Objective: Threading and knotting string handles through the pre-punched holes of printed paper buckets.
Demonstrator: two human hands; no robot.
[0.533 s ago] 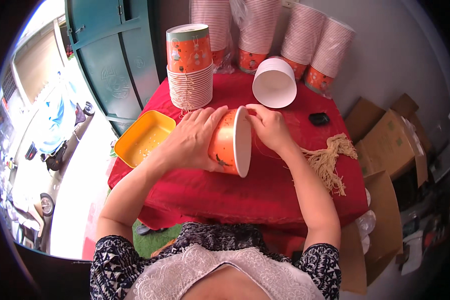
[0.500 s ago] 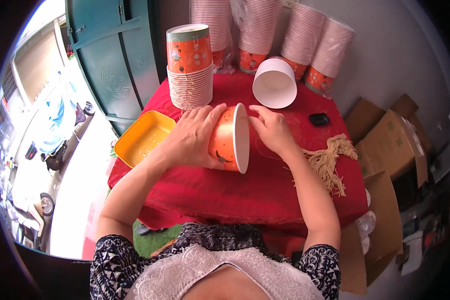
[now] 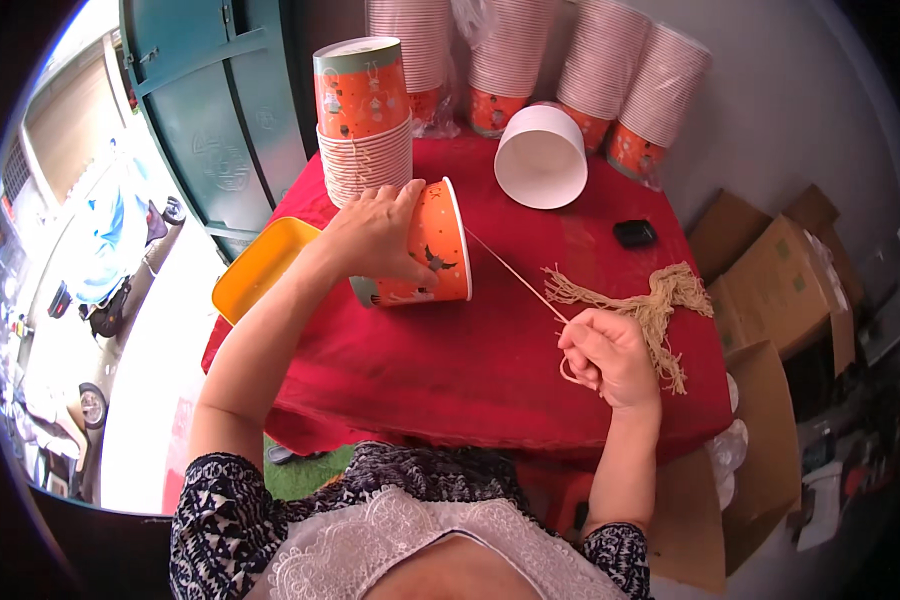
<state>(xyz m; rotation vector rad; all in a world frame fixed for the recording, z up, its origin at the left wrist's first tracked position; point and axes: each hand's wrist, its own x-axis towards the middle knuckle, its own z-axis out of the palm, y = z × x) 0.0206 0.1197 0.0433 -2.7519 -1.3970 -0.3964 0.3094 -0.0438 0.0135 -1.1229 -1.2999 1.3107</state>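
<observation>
i see my left hand (image 3: 375, 235) wrapped over an orange paper cup (image 3: 425, 250) that lies on its side on the red tablecloth (image 3: 440, 370), fingers curled around the cup's wall and holding it firmly, its mouth turned toward my right. my right hand (image 3: 610, 358) is closed in a pinch on a thin tan string (image 3: 515, 280), which runs taut in a straight line from the cup's rim down to my fingertips. the cup sits near the middle of the table, just in front of a tall stack of orange cups (image 3: 363, 120). a bundle of tan strings (image 3: 660, 300) lies just beyond my right hand. a white cup (image 3: 540, 155) lies tipped on its side farther back, and a small black object (image 3: 635, 233) rests near it. a yellow tray (image 3: 255, 270) pokes out at the table's left edge, beside my left forearm. more cup stacks (image 3: 570, 60) lean against the wall, and cardboard boxes (image 3: 780, 270) stand to the right.
</observation>
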